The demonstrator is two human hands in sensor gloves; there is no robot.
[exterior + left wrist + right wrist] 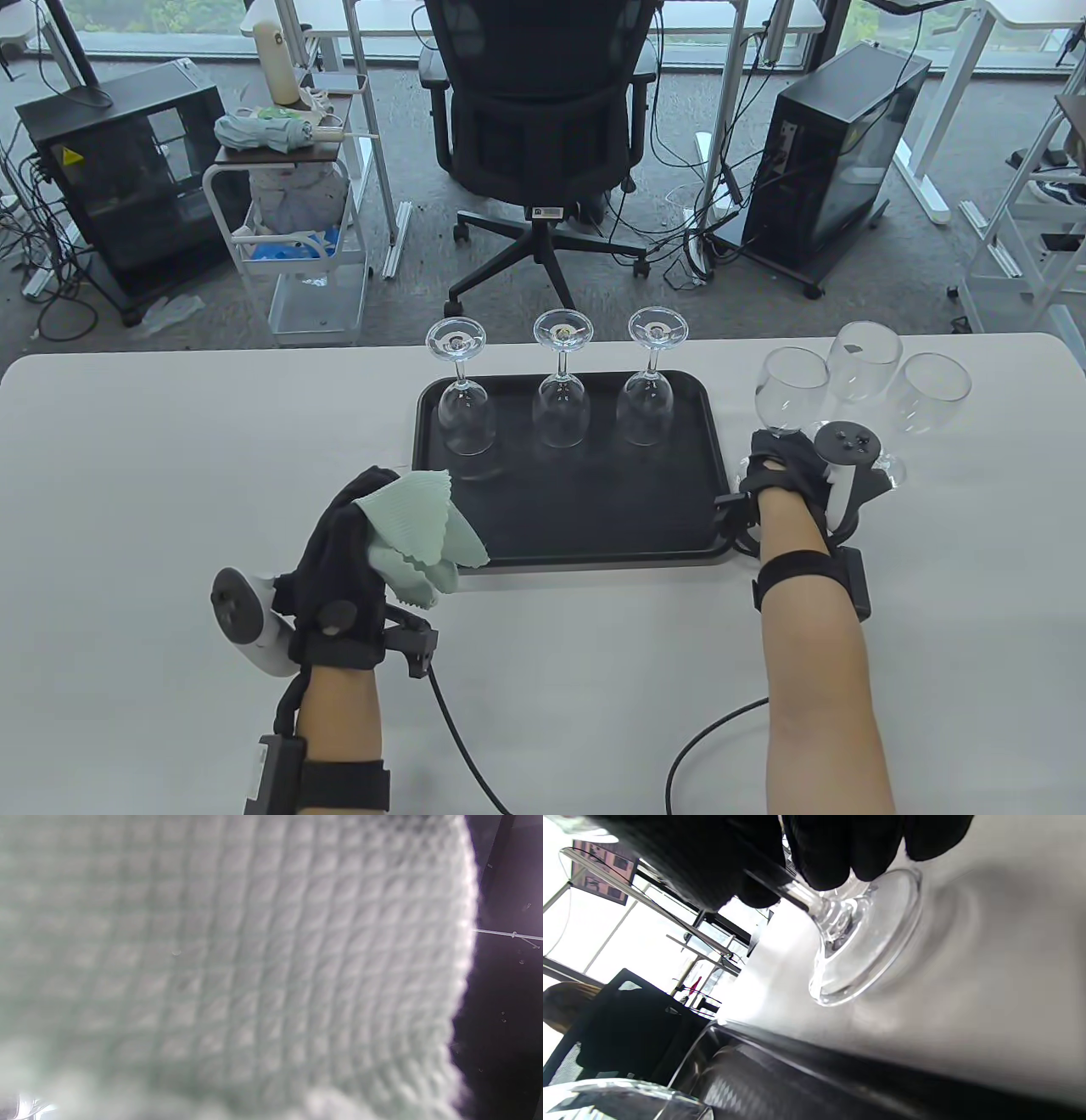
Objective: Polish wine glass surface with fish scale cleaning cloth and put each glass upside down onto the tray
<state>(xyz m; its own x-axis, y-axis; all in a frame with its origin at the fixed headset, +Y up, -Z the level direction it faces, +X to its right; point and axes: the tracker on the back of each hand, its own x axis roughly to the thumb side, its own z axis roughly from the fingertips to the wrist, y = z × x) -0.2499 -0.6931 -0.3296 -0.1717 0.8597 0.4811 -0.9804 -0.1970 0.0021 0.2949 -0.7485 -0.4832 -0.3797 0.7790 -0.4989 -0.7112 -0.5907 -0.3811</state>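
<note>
Grey carpet floor (543,289); black office chair (543,110) at 12 o'clock; PC towers (106,178) (836,161) at 10, 2; white cart (293,229); daylit windows.

Three glasses (560,386) stand upside down in a row along the far side of the tray (594,526) before you. Three more glasses (865,378) stand upright on the table (170,475) just right of it. Your left hand (348,560) holds the cloth (420,535) at the tray's near left corner; your right hand (785,471) grips the nearest upright glass's stem.
</note>
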